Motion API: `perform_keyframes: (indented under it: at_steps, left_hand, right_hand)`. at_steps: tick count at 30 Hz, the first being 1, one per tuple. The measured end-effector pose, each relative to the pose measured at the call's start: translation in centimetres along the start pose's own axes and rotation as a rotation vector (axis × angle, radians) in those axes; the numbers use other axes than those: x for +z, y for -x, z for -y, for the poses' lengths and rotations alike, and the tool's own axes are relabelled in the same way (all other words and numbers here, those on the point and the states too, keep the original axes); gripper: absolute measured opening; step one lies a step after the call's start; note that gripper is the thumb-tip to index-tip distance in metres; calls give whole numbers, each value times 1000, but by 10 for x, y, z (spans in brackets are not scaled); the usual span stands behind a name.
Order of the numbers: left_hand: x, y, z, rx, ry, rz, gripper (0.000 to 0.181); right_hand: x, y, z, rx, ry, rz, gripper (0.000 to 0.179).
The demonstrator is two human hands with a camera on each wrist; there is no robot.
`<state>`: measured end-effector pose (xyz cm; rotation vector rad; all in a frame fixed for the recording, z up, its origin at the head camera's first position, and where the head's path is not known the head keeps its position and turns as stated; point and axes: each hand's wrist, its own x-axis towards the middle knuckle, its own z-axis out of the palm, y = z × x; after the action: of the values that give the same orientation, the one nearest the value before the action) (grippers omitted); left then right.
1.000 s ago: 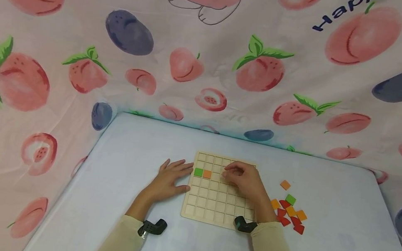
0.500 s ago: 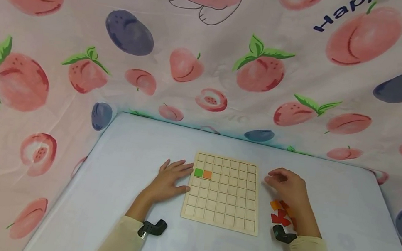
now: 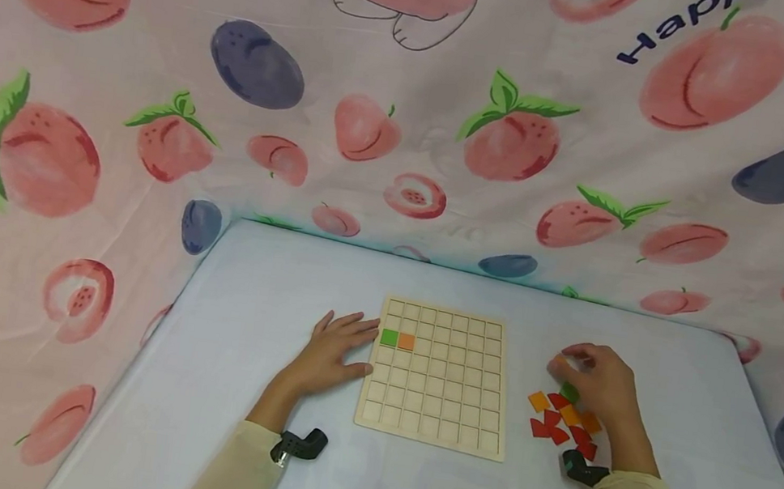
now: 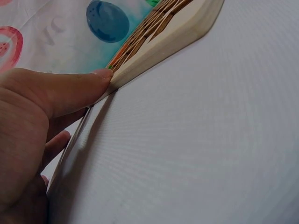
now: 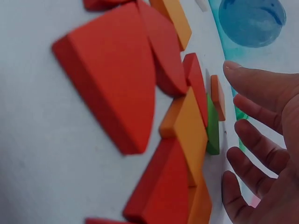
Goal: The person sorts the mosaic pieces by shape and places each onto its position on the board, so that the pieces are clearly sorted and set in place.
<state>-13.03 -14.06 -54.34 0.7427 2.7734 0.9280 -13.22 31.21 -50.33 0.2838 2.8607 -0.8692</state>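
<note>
My left hand (image 3: 330, 359) lies at the left edge of a wooden grid board (image 3: 429, 437), its fingers spread and straight. In the left wrist view the thumb (image 4: 79, 91) touches the board's side. A green square tile (image 3: 389, 338) and an orange square tile (image 3: 406, 342) sit side by side in cells of the board's left part. My right hand (image 3: 599, 380) hovers over the loose pieces to the right of the board, thumb and fingers apart and holding nothing. Another orange tile (image 5: 218, 98) lies on the table near its fingertips.
Beneath and in front of the right hand are red curved-edge pieces (image 5: 112, 74), yellow-orange tiles (image 3: 537, 401) and a green tile (image 5: 213, 126), some touching or overlapping. A white cloth covers the table (image 3: 270, 278). Fruit-printed fabric (image 3: 366, 217) rises behind it.
My right hand has moved rightward from above the board to the loose pieces, and its thumb and fingers are now apart. The left hand stays at the board's edge.
</note>
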Motion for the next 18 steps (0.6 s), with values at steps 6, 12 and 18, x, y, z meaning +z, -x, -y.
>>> perform_keyframes:
  at_steps: [6, 12, 18]
  left_hand:
    - [0, 0, 0, -4, 2, 3, 66]
    - [-1, 0, -1, 2, 2, 2, 66]
    - [-1, 0, -1, 7, -5, -5, 65]
  right_hand:
    - [2, -3, -6, 9, 12, 1, 52]
    - [0, -3, -7, 43, 12, 18, 52]
    - [2, -3, -7, 43, 19, 11, 47]
